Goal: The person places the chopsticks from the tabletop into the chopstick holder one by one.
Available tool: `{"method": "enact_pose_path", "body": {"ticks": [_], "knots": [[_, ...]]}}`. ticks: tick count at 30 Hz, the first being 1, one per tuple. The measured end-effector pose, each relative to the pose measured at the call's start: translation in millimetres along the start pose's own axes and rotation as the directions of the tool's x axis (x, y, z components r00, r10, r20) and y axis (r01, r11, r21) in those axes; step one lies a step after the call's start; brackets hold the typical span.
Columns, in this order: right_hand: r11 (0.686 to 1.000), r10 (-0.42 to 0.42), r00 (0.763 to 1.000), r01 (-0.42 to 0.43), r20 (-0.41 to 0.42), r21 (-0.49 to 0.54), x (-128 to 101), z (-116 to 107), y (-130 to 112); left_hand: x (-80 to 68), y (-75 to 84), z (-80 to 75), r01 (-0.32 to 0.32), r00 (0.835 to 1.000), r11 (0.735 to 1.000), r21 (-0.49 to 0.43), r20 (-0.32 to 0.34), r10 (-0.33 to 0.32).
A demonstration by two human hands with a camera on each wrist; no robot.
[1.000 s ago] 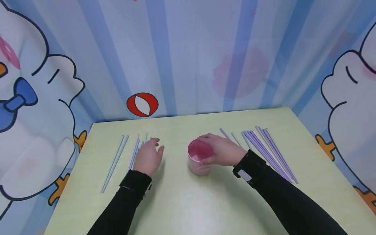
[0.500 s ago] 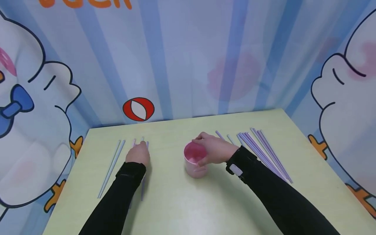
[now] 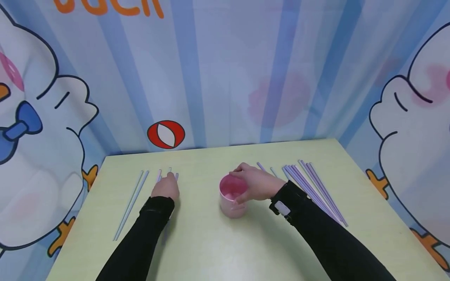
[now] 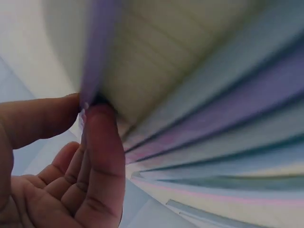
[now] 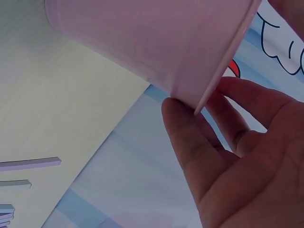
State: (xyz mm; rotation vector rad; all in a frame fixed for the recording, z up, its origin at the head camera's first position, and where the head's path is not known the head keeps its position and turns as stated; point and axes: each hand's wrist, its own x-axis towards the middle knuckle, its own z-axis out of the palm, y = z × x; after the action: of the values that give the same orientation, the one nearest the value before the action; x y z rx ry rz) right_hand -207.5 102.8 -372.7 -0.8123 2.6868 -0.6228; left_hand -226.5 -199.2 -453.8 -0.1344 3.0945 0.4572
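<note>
A pink cup point(image 3: 230, 207) stands on the table, its mouth facing up. My right hand point(image 3: 258, 182) grips it by the rim from the right; in the right wrist view, fingertips point(image 5: 178, 111) touch the cup wall point(image 5: 152, 38) just under the lip. On the left, my left hand point(image 3: 166, 189) is over a group of thin straws. Its thumb and index finger pinch a purple straw point(image 4: 98, 52) in the left wrist view. Other lilac and pale blue straws point(image 4: 228, 109) lie close beside that hand, partly hidden by it in the head view.
Two pale blue straws point(image 3: 131, 205) lie farther left on the cream table point(image 3: 211, 249). A fan of several purple and blue straws point(image 3: 313, 191) is to the right, partly behind the right forearm. A printed blue curtain point(image 3: 225, 78) rises along the back edge.
My left hand has gone from spread above the straws down onto them and now pinches one. The right hand stays on the cup. The head view has shifted slightly.
</note>
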Motion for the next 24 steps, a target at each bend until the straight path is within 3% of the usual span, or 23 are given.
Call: {"method": "enact_pose_path", "body": {"ticks": [5,12,16,24], "knots": [[1.000,-0.004,1.000,0.004,-0.002,0.010,0,2,3,1.0,0.2,-6.1,-0.001,1.000,0.997,-0.076,0.031,0.004],[1.000,-0.018,1.000,0.018,0.004,0.020,-1,2,4,-13.6,4.1,-45.8,0.012,1.000,0.950,-0.312,0.011,-0.009],[1.000,-0.012,1.000,0.012,0.007,0.010,-1,0,2,-22.5,3.0,-70.0,-0.028,0.999,0.886,-0.462,-0.037,0.012],[1.000,-0.012,1.000,0.012,0.004,0.028,-3,0,1,-30.6,9.8,-101.4,-0.117,0.983,0.715,-0.689,-0.184,-0.017]]}}
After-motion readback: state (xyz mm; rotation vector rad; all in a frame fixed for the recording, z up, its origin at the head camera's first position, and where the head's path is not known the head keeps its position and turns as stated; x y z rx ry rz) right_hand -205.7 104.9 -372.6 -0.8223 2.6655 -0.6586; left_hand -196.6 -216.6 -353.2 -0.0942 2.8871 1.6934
